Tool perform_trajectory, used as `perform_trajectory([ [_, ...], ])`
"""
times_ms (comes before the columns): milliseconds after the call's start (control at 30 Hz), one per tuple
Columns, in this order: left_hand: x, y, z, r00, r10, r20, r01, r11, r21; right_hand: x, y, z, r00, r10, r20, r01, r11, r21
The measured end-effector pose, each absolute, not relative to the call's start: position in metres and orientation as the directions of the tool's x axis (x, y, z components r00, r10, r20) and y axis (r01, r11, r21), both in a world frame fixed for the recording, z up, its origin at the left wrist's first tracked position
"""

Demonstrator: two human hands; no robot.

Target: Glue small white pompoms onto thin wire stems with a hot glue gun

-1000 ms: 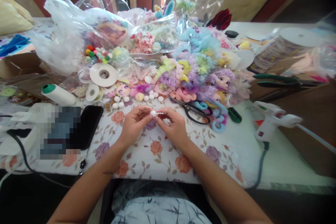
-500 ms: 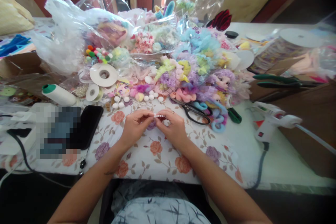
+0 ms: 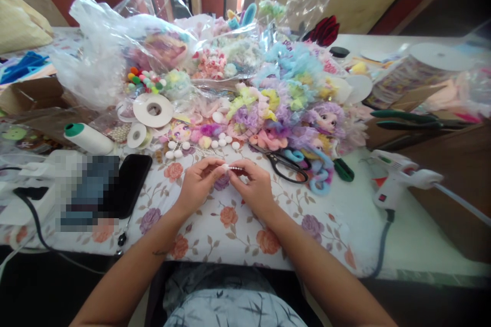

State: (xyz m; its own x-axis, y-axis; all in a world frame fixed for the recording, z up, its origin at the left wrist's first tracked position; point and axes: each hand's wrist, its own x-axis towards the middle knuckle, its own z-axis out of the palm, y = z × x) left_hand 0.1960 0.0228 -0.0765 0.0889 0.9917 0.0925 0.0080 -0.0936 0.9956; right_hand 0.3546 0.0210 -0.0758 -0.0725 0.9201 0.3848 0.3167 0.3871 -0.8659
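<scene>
A short string of small white beads (image 3: pixel 235 167) runs between my fingertips, just above the flowered tablecloth (image 3: pixel 226 237). My left hand (image 3: pixel 200 184) pinches its left end, where a larger whitish bit shows at the thumb tip. Fingers of my right hand (image 3: pixel 255 186) are closed around the other end and hide part of it. Beyond my hands lie several large white beads (image 3: pixel 177 152) and a pearl strand. Black-handled scissors (image 3: pixel 286 165) rest to the right of my right hand.
Dolls and ruffled ribbon (image 3: pixel 268 97) pile up behind, with plastic bags (image 3: pixel 95 36). A dark phone (image 3: pixel 130 186), a power strip (image 3: pixel 30 194) and a thread cone (image 3: pixel 86 138) are at left. A glue gun (image 3: pixel 395 179) stands at right beside a cardboard box (image 3: pixel 456 184).
A larger whitish bit now shows at my left fingertips, beside the small beads. Both hands stay in nearly the same place, still pinching; the view has shifted slightly.
</scene>
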Motion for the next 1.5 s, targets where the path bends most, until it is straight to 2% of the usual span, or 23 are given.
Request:
perform_trajectory([
  [200,0.1956,0.0252,-0.0775,0.081,0.990,0.119,-0.044,-0.116,0.992,0.3549,0.0205,-0.0766,-0.100,0.895,0.435,0.302,0.444,-0.843],
  [333,0.1944,0.0255,-0.0764,0.075,0.979,0.190,-0.007,-0.190,0.982,0.3554,0.0200,-0.0768,-0.120,0.864,0.490,0.338,0.499,-0.798],
  [533,0.1939,0.0253,-0.0744,0.078,0.965,0.251,0.096,-0.258,0.961,0.3558,0.0198,-0.0795,-0.143,0.870,0.472,0.366,0.490,-0.791],
  [667,0.1954,0.0243,-0.0733,0.055,0.975,0.213,0.083,-0.217,0.973,0.3545,0.0200,-0.0782,-0.126,0.892,0.434,0.338,0.450,-0.827],
  [867,0.1966,0.0233,-0.0735,0.106,0.994,0.023,-0.134,-0.008,0.991,0.3535,0.0203,-0.0745,0.007,0.944,0.329,0.227,0.319,-0.920],
  [1100,0.1962,0.0238,-0.0767,0.071,0.994,0.085,-0.151,-0.073,0.986,0.3537,0.0204,-0.0759,-0.034,0.934,0.356,0.165,0.356,-0.920],
  [1200,0.1959,0.0244,-0.0771,0.061,0.994,0.090,-0.178,-0.078,0.981,0.3550,0.0210,-0.0740,-0.060,0.921,0.386,0.198,0.390,-0.899],
  [1500,0.1944,0.0248,-0.0762,0.047,0.984,0.170,-0.109,-0.164,0.980,0.3552,0.0200,-0.0738,-0.057,0.879,0.474,0.325,0.465,-0.824],
])
